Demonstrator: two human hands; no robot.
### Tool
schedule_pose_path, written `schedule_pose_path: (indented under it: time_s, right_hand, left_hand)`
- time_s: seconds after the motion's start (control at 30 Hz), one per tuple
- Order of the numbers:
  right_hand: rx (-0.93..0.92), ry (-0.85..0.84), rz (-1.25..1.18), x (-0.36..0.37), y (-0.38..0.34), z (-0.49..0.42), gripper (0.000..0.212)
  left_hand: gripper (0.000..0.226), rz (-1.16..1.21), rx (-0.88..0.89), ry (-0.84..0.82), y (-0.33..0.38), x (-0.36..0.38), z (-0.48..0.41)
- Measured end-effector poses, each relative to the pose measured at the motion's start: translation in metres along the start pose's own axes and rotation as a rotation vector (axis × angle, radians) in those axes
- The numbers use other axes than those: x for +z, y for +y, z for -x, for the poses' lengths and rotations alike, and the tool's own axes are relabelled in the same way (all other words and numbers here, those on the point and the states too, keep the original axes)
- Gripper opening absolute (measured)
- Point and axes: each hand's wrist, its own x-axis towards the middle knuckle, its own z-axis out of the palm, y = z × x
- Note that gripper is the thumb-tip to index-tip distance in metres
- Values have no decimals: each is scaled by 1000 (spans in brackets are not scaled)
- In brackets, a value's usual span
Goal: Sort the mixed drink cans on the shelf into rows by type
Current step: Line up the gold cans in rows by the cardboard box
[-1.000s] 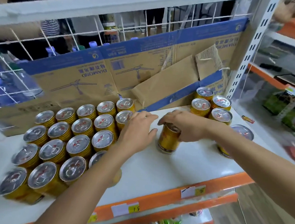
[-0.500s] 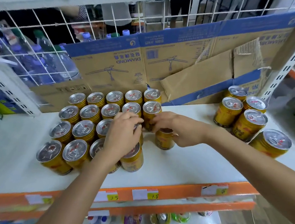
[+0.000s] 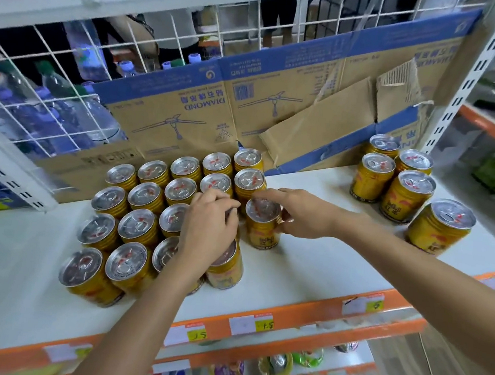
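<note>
One white shelf (image 3: 323,262) with an orange front edge fills the middle of the frame. It is backed by one flattened cardboard sheet (image 3: 278,94) printed upside down, with a white wire grid (image 3: 54,86) above it. Clear bottles (image 3: 76,112) show blurred through the grid at upper left. A block of gold cans (image 3: 144,195) stands upright at centre left, with seventeen tops countable in four rows. Five more gold cans (image 3: 404,198) cluster at the right, well apart from the block. The left hand (image 3: 206,228) lies knuckles-up over the block's right side with fingers curled. It hides the cans beneath, so whether it grips one cannot be told. The right hand (image 3: 303,216) wraps fingers and thumb round a single gold can (image 3: 263,233), which stands on the shelf just beside the block's right edge. At least four price labels (image 3: 250,323) sit on the orange edge, their print blurred. The goods below are cut off and hard to make out.
</note>
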Motion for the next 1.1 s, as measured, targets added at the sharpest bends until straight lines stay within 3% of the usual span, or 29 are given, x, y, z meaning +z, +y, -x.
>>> schedule_pose_path:
  time_s: [0.23,0.5,1.1]
  right_hand:
    - [6,132,-75,19,-2,0,82]
    - [50,260,-136,32,-12,0,72]
    - [33,291,-119,24,6,17,69]
  left_hand:
    - [29,-20,2,-13,0,1,2]
    - [36,-40,27,-28,0,1,4]
    - [32,-94,78,-5,24,-3,-2]
